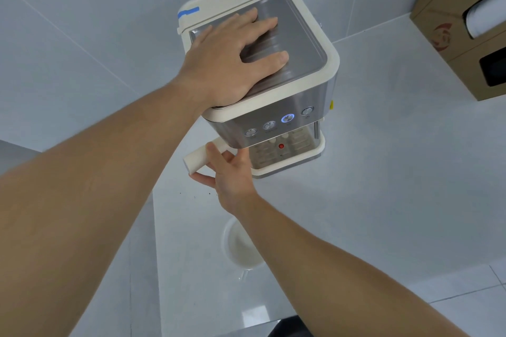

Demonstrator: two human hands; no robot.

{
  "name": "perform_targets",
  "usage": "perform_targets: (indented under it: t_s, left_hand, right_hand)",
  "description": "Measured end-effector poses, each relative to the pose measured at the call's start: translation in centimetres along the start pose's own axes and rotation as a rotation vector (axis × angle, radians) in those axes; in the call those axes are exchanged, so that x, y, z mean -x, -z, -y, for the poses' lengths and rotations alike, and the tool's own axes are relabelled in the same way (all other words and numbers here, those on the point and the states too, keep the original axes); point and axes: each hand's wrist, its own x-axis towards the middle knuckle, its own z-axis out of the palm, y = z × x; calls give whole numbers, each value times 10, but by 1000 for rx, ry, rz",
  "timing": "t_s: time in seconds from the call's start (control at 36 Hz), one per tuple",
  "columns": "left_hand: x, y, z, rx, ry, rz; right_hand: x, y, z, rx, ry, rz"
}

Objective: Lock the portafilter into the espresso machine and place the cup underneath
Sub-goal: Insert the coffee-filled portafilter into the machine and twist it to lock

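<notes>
Fingers of the right hand (pixel 228 172) wrap loosely around the cream portafilter handle (pixel 202 157), which juts left from under the espresso machine (pixel 273 96); its basket end is hidden beneath the front panel. The left hand (pixel 232 57) lies flat, fingers spread, on the machine's metal top. The cup (pixel 238 243) (half covered by the right forearm) stands on the tabletop (pixel 383 172).

Bench (pixel 383 172) right of espresso machine (pixel 309 90) lies open; near side is blocked by cup (pixel 238 249) and forearms.
</notes>
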Motion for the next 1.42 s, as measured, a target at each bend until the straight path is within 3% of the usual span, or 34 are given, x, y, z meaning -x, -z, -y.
perform_targets:
  t_s: [0.28, 0.72, 1.14, 1.42]
  left_hand:
    - [0, 0, -1, 2, 6, 2]
    - [1, 2, -3, -6, -30, -22]
    - [-7, -1, 0, -108, -6, 55]
    - [2, -7, -24, -94, 132, 71]
  right_hand:
    - [-10, -5, 0, 11, 19, -67]
    - [25, 33, 23, 145, -27, 84]
    - [46, 49, 61, 280, -181, -70]
    - [46, 43, 65, 436, -217, -158]
